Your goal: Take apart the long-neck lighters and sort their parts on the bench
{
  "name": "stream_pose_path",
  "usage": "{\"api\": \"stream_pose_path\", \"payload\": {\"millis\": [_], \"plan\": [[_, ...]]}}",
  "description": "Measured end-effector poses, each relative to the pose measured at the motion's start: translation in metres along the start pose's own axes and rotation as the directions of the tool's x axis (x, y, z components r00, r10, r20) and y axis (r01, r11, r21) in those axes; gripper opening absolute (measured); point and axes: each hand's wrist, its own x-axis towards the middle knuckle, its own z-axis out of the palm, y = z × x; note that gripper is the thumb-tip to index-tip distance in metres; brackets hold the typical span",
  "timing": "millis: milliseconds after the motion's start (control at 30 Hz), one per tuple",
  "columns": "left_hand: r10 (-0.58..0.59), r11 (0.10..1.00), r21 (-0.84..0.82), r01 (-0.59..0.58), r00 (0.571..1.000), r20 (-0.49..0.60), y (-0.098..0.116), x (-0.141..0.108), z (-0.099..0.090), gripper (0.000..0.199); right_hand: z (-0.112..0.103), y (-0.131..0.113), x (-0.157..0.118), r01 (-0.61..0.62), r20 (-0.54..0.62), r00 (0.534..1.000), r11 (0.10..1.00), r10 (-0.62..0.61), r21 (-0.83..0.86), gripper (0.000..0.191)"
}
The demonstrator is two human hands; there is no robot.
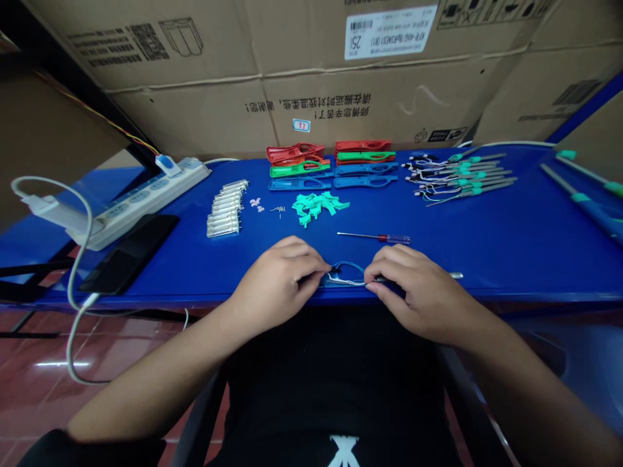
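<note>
Your left hand (pixel 275 279) and right hand (pixel 421 292) are close together at the near edge of the blue worktop (pixel 491 259), both closed and neither spread open. Your left fingers (pixel 306 267) curl in and pinch the left end of a wired rod (pixel 377 279), though the exact grip is hidden. Your right fingers (pixel 384 272) wrap around its shaft, and its metal tip (pixel 455 275) sticks out to the right past that hand. A blue wire loop (pixel 348 265) arches between your hands, above white wires (pixel 345 281); your fingertips touch the wires at both ends.

Nearest beyond your hands lies a screwdriver (pixel 374 237) with a red handle. Toward the far edge are metal tubes (pixel 224 211) in a stack, teal plastic pieces (pixel 316 207), and red, green and blue plastic clips (pixel 331 165) in rows. Wired rods with teal collars (pixel 462 175) lie toward the right. A power strip (pixel 146 207) and a black phone (pixel 129 253) sit at the left end. Cardboard boxes (pixel 302 78) stand behind the far edge.
</note>
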Motion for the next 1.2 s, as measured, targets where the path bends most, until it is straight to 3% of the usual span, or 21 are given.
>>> {"api": "stream_pose_path", "payload": {"millis": [167,333,867,1200], "plan": [[0.077,0.997,0.035,-0.075,0.996,-0.051,0.0,-0.005,0.002,0.015,-0.001,0.0,0.0,-0.003,0.002,1.0,1.0,0.003,-0.003,0.012],[0.133,0.988,0.081,-0.132,0.991,-0.01,0.0,-0.012,0.0,0.023,-0.001,0.0,0.0,-0.01,0.009,1.0,1.0,0.01,0.003,0.012],[-0.02,0.998,-0.062,0.024,0.998,0.061,0.001,-0.02,0.002,0.036,0.0,0.0,0.0,-0.001,0.0,1.0,1.0,0.001,-0.006,0.012],[-0.003,0.993,0.115,-0.01,0.993,0.114,0.006,-0.02,0.003,0.028,-0.005,-0.006,0.001,-0.007,0.006,1.0,1.0,0.007,-0.01,0.012]]}}
